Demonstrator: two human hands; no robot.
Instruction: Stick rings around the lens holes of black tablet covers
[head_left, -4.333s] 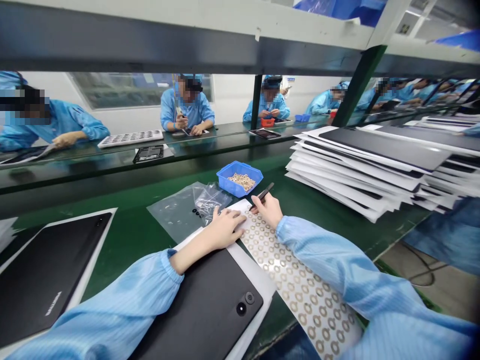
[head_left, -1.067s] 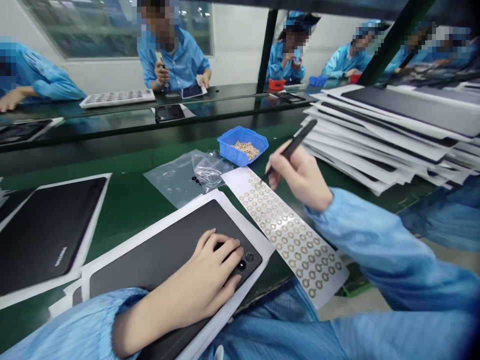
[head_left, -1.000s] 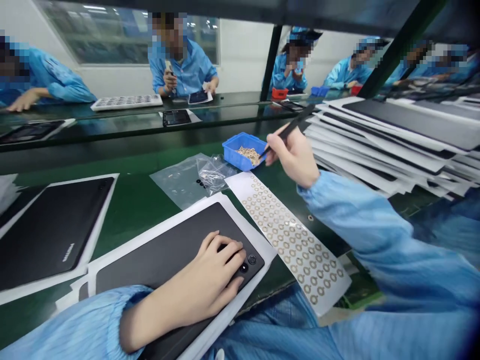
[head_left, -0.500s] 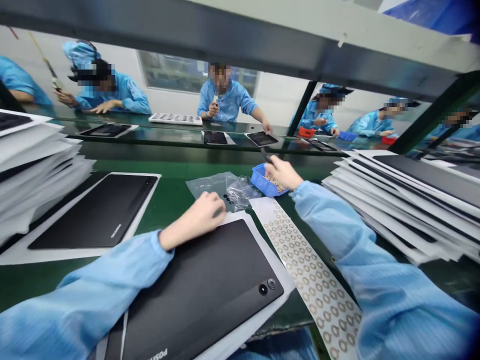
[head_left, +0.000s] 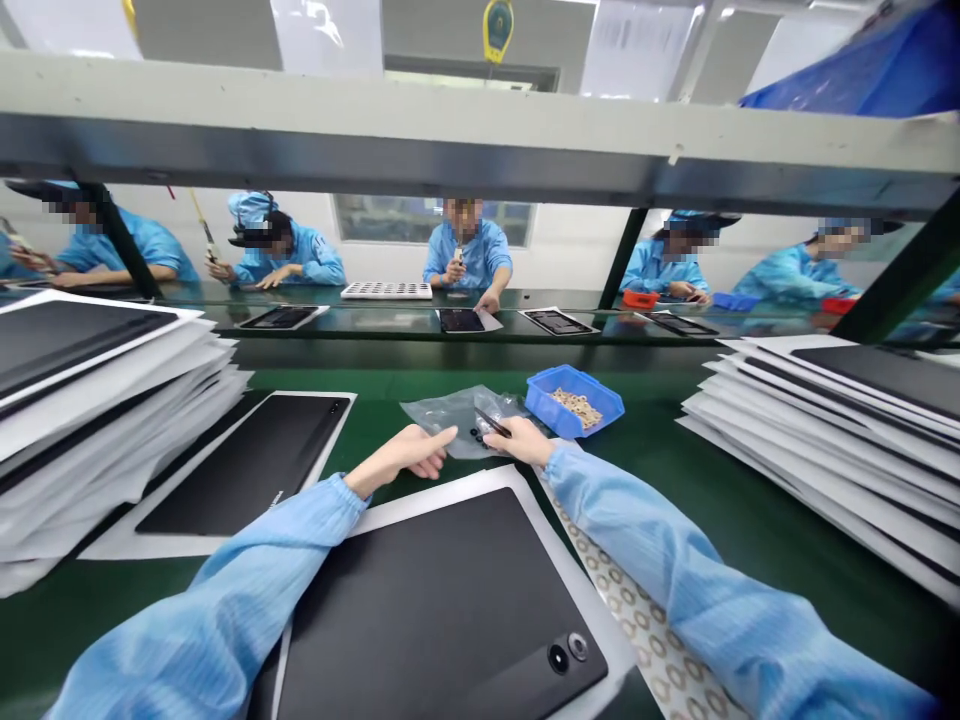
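Left hand (head_left: 409,452) has lifted off the dark tablet (head_left: 442,620) and lies open, fingertips at a clear plastic bag (head_left: 450,422). Right hand (head_left: 521,442) has come in just beside it, clamped on one pair of black tweezers (head_left: 491,423) above the bag. One printed sheet of rings (head_left: 637,620) runs under the right forearm; one blue bin (head_left: 574,400) sits beyond on the green worktop (head_left: 652,440).

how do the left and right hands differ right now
The left hand holds nothing, while the right hand pinches a slim black tool. The left hand's fingers stretch out nearly flat, while the right hand's fingers curl around the tool. Both are bare, come out of light blue sleeves, and sit at the near side of a clear plastic bag.
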